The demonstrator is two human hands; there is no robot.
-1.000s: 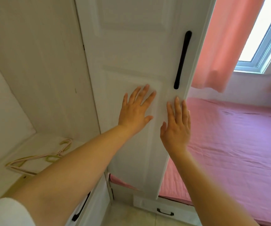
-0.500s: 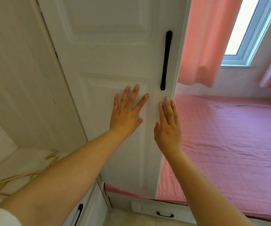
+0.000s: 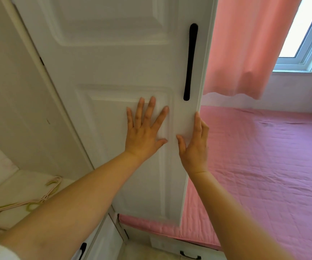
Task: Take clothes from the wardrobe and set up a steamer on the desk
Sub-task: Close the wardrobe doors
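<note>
As our spread left hand [image 3: 143,134] presses the wardrobe door [image 3: 113,53] and our right hand [image 3: 194,145] pinches its edge, nothing seems fetched yet.

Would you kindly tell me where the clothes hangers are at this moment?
In the head view, the hangers lie at the lower left, flat on the white shelf inside the wardrobe, left of the open door.

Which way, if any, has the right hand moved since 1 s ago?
Yes. The right hand slid right across the wardrobe door, from flat below the black handle to the door's free edge, fingers now hooked round it.
</note>
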